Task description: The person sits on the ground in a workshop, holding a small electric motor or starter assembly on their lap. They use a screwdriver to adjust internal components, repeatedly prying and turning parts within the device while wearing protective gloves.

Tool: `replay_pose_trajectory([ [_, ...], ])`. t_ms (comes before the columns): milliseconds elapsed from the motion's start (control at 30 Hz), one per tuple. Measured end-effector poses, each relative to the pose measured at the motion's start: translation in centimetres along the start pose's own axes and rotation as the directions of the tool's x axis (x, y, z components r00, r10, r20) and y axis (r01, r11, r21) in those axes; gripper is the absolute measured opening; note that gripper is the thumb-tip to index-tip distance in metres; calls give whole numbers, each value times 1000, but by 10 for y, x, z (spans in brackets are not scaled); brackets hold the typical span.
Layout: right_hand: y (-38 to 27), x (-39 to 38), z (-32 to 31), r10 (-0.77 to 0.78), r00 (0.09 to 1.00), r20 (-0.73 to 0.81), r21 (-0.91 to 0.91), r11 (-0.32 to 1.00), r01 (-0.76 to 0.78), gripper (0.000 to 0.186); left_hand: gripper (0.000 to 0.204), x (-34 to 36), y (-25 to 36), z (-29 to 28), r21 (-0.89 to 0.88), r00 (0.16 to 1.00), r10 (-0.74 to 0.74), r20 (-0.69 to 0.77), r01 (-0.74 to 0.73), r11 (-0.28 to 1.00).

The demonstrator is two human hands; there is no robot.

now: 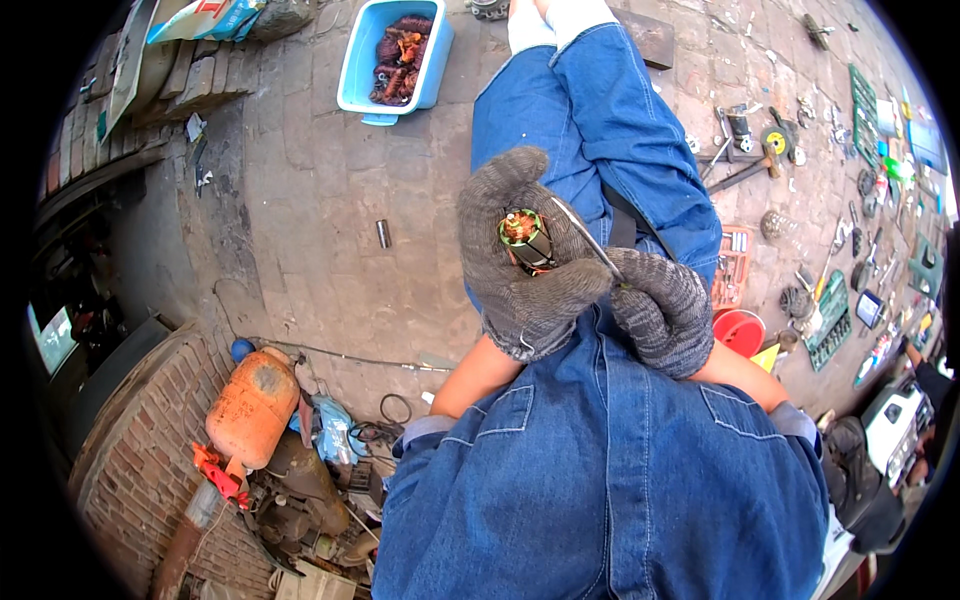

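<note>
My left hand (pixel 512 270), in a dark grey knitted glove, is closed around a small motor armature (pixel 530 243). Copper winding and a green rim show at its exposed end, with dark metal along the side; the rest is hidden in the palm. My right hand (pixel 664 312), gloved alike, grips a thin metal rod-like tool (pixel 588 238). Its shaft slants up and left across the left glove, its tip beside the armature. Whether the tip touches the armature, I cannot tell. Both hands are close together above my lap.
A light blue tub (pixel 432 72) of reddish-brown copper windings stands ahead. A short metal cylinder (pixel 383 234) lies on the brick floor. An orange tank (pixel 252 408) sits at left. Rightward are a hammer (pixel 745 174), a red bowl (pixel 739 331), green tool trays (pixel 829 322) and another person's arm (pixel 932 378).
</note>
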State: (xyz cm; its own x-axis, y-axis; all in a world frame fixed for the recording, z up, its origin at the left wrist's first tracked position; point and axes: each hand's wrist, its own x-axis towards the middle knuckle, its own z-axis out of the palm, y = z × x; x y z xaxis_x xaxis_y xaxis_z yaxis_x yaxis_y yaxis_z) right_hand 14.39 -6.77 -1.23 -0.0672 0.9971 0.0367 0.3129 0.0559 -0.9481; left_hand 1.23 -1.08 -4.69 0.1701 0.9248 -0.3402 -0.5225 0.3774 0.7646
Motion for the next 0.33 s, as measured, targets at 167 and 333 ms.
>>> replay_pose_trajectory([
  [167,2,1,-5,-34,998,44,29,999,32,28,66,-1,11,-2,-327,978,-176,108,202,923],
  [333,0,-2,-9,122,988,-97,293,952,-89,30,71,8,19,0,-476,912,-210,352,367,799],
])
